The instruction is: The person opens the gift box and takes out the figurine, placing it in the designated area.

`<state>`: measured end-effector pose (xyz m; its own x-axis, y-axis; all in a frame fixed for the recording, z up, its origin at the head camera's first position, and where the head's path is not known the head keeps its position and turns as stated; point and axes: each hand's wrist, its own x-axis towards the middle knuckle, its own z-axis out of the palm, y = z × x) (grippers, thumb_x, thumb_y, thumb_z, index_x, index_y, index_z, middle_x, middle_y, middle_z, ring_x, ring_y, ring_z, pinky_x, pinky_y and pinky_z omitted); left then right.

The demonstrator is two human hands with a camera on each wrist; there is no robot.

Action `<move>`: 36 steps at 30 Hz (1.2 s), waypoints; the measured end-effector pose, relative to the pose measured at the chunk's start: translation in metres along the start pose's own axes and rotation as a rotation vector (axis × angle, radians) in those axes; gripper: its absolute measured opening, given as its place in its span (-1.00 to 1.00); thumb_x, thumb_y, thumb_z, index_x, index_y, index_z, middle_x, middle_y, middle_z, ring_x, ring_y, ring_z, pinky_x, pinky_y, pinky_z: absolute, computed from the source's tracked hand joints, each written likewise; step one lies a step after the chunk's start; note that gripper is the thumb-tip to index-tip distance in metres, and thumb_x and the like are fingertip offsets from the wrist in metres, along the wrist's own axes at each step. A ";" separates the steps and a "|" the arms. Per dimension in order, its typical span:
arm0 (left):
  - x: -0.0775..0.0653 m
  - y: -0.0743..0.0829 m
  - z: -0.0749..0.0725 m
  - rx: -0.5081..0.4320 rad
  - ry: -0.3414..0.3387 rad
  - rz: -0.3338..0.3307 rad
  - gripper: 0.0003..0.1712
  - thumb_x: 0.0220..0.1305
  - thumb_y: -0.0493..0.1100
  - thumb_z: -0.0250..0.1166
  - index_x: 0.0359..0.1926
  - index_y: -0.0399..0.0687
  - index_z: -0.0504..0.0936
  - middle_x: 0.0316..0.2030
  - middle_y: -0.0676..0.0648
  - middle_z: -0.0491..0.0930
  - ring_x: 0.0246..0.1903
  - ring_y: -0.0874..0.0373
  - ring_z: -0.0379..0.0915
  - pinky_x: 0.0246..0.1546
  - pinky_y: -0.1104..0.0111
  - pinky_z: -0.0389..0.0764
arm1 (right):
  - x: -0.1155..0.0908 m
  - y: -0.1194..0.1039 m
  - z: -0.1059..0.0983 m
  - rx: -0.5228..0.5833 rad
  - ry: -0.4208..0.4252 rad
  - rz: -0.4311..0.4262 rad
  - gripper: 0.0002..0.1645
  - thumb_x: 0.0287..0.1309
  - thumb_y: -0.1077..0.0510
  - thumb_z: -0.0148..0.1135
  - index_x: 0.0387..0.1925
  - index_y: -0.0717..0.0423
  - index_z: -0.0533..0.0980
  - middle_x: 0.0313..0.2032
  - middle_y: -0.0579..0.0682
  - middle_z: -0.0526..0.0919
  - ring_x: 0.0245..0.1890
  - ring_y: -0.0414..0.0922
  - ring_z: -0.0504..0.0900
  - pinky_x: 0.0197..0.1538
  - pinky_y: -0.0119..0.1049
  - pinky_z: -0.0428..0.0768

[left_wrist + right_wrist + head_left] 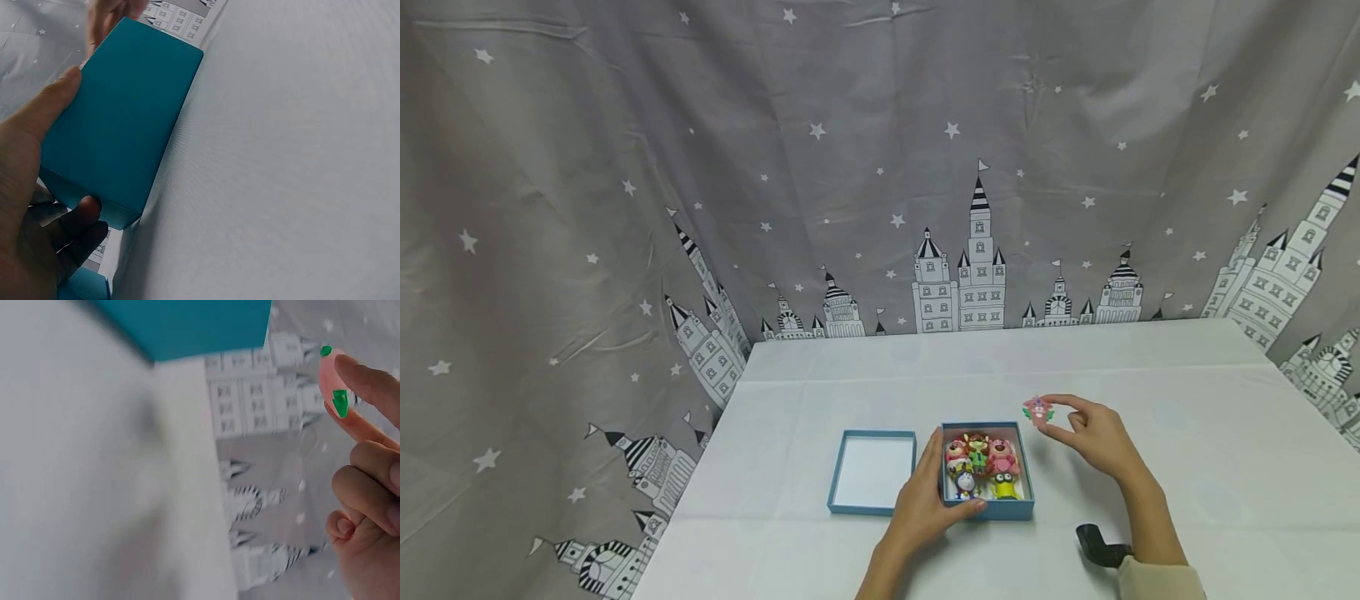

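A blue box (1009,510) stands on the table with several small figurines (1002,458) inside, pink, green, blue and yellow ones among them. My left hand (919,504) holds this box, fingers along its left side and thumb over the front edge. In the left wrist view the box's teal outer wall (125,119) sits between thumb and fingers. Just right of the box and above the table, my right hand (1097,435) pinches a small pink figurine (1037,411) with green parts between thumb and index finger. The right wrist view shows the same pink and green figurine (332,381) at the fingertips.
Left of the box lies a blue-rimmed lid (872,471), its white inside facing up. A black curved object (1101,547) is beside the right forearm. White cloth (805,392) covers the table, and a grey curtain (850,167) with castles and stars hangs behind.
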<state>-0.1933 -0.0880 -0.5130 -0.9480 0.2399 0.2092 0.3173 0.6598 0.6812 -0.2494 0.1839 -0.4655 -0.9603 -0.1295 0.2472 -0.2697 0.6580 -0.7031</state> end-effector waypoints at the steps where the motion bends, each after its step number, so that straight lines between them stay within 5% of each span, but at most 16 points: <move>1: 0.000 0.000 0.000 0.002 -0.001 -0.002 0.27 -0.11 0.37 0.33 0.44 -0.10 -0.11 0.40 -0.17 -0.03 0.28 -0.11 0.08 0.15 0.03 0.30 | -0.001 0.005 -0.002 0.000 -0.005 0.010 -0.41 -0.04 -0.13 0.36 0.02 0.06 0.53 -0.78 -0.19 0.09 -0.74 -0.29 0.01 -0.68 -0.41 0.12; 14: 0.000 0.000 0.000 0.002 -0.005 -0.011 0.27 -0.11 0.38 0.32 0.44 -0.06 -0.13 0.40 -0.15 -0.04 0.28 -0.11 0.09 0.14 0.02 0.30 | -0.009 0.060 -0.005 0.001 -0.078 0.114 -0.39 -0.02 -0.06 0.36 0.05 0.17 0.50 -0.78 -0.18 0.12 -0.75 -0.28 0.05 -0.68 -0.40 0.14; 36: 0.000 -0.001 0.001 0.005 0.009 -0.005 0.28 -0.12 0.39 0.32 0.44 -0.04 -0.14 0.40 -0.14 -0.04 0.26 -0.13 0.12 0.12 0.01 0.32 | -0.010 0.075 0.005 -0.052 -0.117 0.155 -0.36 -0.03 -0.06 0.36 0.02 0.27 0.50 -0.76 -0.18 0.18 -0.72 -0.25 0.13 -0.62 -0.37 0.16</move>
<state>-0.1940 -0.0882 -0.5146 -0.9498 0.2303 0.2119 0.3126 0.6648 0.6784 -0.2601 0.2308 -0.5246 -0.9926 -0.1071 0.0577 -0.1171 0.7136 -0.6907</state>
